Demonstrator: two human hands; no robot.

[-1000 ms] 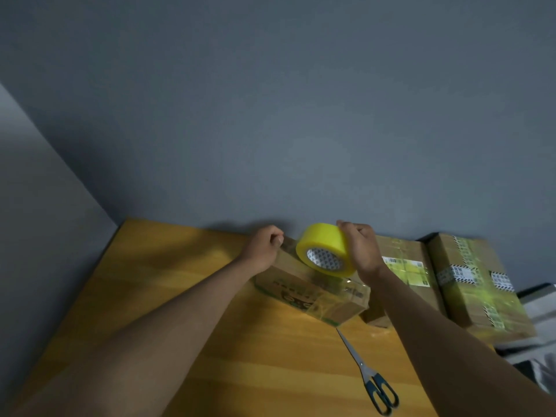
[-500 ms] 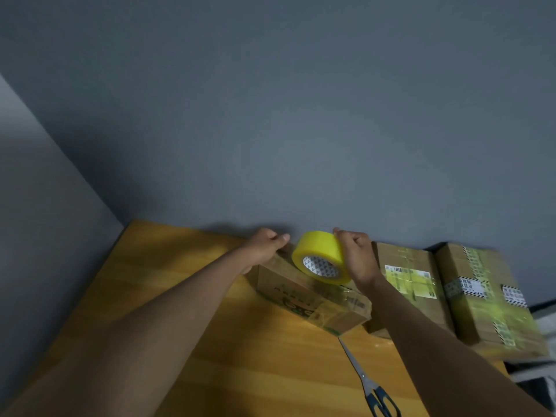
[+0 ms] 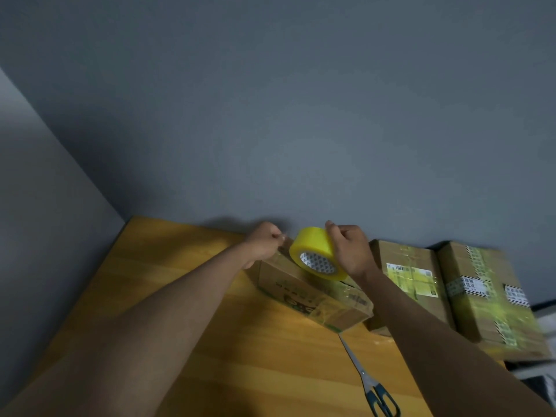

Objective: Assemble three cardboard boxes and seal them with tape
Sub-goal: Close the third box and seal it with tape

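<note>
A brown cardboard box [image 3: 304, 291] with green print lies on the wooden table [image 3: 186, 296], clear tape across its near end. My right hand [image 3: 350, 251] grips a yellow tape roll [image 3: 316, 257] held just above the box's top. My left hand [image 3: 266, 240] is at the box's far left corner, fingers curled and pinching the free end of the tape there. A thin strip of tape runs from the roll towards that hand. Two taped boxes, one with a white label [image 3: 409, 278] and one with patterned tape [image 3: 487, 296], stand to the right.
Scissors [image 3: 371, 383] with dark handles lie on the table in front of the box, blades pointing towards it. A grey wall [image 3: 270, 115] rises directly behind the table. Dark and white objects [image 3: 541, 368] sit at the right edge.
The view has tilted slightly. My right hand has lifted the roll a little, and my left hand's fingers have curled tighter at the box's far corner.
</note>
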